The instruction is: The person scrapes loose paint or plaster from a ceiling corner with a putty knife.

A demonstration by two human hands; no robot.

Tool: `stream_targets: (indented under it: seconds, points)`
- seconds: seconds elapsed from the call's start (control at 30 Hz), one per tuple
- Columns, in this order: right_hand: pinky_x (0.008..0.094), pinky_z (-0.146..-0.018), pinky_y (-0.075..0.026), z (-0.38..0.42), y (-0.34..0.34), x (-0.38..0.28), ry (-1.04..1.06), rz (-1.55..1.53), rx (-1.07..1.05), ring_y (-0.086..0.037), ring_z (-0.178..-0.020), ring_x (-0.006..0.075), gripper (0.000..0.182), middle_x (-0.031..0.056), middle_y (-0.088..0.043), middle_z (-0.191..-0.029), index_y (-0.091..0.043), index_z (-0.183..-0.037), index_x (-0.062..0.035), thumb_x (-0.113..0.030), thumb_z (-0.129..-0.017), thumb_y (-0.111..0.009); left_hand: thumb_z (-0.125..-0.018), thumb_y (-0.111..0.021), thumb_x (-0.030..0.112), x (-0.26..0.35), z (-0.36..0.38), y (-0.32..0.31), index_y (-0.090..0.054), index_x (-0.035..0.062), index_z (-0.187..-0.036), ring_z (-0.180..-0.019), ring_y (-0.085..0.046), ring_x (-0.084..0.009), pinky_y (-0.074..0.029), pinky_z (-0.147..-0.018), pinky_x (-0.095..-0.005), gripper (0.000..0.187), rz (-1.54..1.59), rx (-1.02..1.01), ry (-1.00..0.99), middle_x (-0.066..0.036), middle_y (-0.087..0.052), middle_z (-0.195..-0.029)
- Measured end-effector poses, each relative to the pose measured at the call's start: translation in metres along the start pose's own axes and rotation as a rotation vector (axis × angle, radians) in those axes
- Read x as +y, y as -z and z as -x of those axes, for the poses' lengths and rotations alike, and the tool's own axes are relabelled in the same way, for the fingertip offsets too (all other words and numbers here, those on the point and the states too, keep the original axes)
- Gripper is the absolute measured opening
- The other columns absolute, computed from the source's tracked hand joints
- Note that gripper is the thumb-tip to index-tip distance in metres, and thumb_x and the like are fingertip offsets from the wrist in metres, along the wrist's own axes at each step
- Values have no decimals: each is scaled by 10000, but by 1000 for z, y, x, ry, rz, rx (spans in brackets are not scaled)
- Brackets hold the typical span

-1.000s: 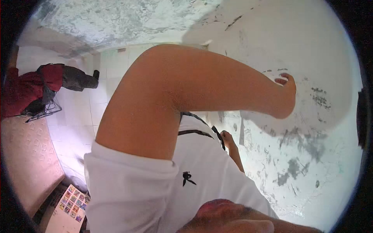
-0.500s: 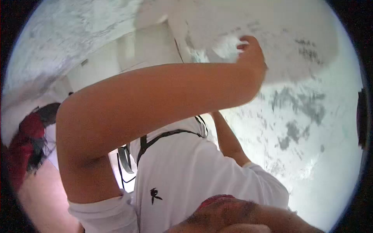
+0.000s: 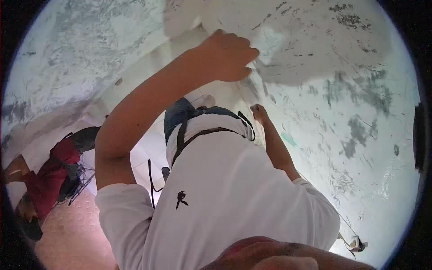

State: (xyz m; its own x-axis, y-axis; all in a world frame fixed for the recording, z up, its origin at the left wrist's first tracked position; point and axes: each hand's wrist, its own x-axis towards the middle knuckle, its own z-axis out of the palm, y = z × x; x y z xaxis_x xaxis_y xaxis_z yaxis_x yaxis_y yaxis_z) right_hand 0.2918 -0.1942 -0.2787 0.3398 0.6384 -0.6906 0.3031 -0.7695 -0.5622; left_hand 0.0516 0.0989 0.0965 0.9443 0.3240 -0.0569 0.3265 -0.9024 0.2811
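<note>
My left hand (image 3: 231, 56) is raised across the upper middle of the head view, in front of the patchy white plastered wall (image 3: 310, 130). Its fingers are curled in; whatever they may hold is hidden, and contact with the wall cannot be made out. Lower down, beside my waist, my right hand (image 3: 258, 112) is closed close to the wall's lower part. Nothing I can name shows in it. A dark strap (image 3: 209, 130) crosses my white shirt (image 3: 243, 184) at the waist.
At left, another person in dark red clothing (image 3: 49, 175) is low by the pinkish floor (image 3: 74, 225). Thin dark rods or wires (image 3: 83, 182) are beside them. A black cord (image 3: 151, 184) hangs by my left side. A small dark object (image 3: 357, 244) is at lower right.
My left hand has moved left in the view, and its forearm is less stretched across. My right hand now shows fully. More of my waist and the other person has come into sight.
</note>
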Motion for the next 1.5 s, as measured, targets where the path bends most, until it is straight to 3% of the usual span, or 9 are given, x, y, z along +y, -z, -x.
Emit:
stream_targets:
  seconds: [0.27, 0.77, 1.07, 1.13, 1.2, 1.23, 1.3, 1.33, 1.5]
  points:
    - [336, -503, -451, 29, 16, 22, -139, -89, 32, -535, -547, 179, 238, 54, -528, -603, -603, -907, -62, -299, -911, -627, -854, -578, 274, 86, -20, 90, -667, 27, -1023, -867, -698, -300, -571, -725, -461, 312, 308, -129, -146, -171, -691, -943]
    - [324, -471, -412, -15, -23, 27, -31, -146, -37, -497, -513, 145, 242, 35, -517, -587, -600, -844, -80, -309, -920, -630, -774, -684, 182, 73, -4, 80, -685, 96, -870, -804, -676, -231, -514, -702, -400, 129, 270, 429, -125, -65, -686, -840]
    - [297, -455, -409, 8, -17, -3, -49, -221, 3, -474, -489, 129, 259, 36, -514, -612, -555, -850, -77, -313, -937, -616, -875, -674, 309, 1, 42, -15, -611, 142, -1191, -1177, -535, -228, -334, -1060, -522, 363, -275, 373, -6, -70, -605, -1191]
    - [303, -450, -414, 0, -14, 20, -77, -331, -57, -511, -484, 141, 259, 34, -524, -612, -560, -862, -71, -315, -935, -605, -894, -641, 306, -62, 70, -55, -577, 142, -1257, -1227, -511, -242, -333, -1047, -585, 403, 629, 292, -148, -99, -592, -1230]
    - [298, -429, -403, 12, -15, 12, -133, -307, 36, -499, -465, 129, 238, 21, -517, -589, -580, -877, -70, -301, -928, -608, -933, -529, 433, -119, 135, -126, -459, 141, -1343, -1208, -526, -273, -372, -1024, -608, 509, 2283, 431, 18, -145, -579, -1235]
    - [301, -452, -420, 23, -16, 10, -167, -332, 55, -513, -488, 135, 243, 32, -534, -599, -588, -863, -63, -298, -917, -616, -937, -520, 428, -134, 169, -184, -458, 137, -1343, -1202, -523, -269, -371, -1024, -596, 504, 2341, 688, 287, -144, -574, -1232]
    - [304, -474, -438, 37, -21, 14, -215, -373, 84, -526, -512, 141, 248, 42, -552, -609, -595, -848, -56, -296, -906, -624, -945, -502, 418, -114, 248, -324, -455, 129, -1343, -1192, -517, -262, -369, -1024, -573, 494, 1244, 607, 1337, -142, -565, -1227]
    - [303, -467, -432, 40, -22, 29, -178, -328, 14, -526, -505, 141, 250, 43, -552, -604, -599, -866, -54, -299, -911, -618, -949, -493, 413, -88, 298, -388, -454, 125, -1343, -1187, -515, -259, -368, -1025, -561, 490, 974, 418, 1564, -141, -560, -1225]
    - [305, -443, -431, 53, -26, 67, -176, -161, -30, -535, -488, 152, 302, 55, -563, -597, -606, -907, -34, -335, -933, -605, -969, -447, 388, 66, 407, -488, -448, 105, -1343, -1161, -501, -241, -363, -1026, -502, 469, 979, 154, 1823, -136, -537, -1212]
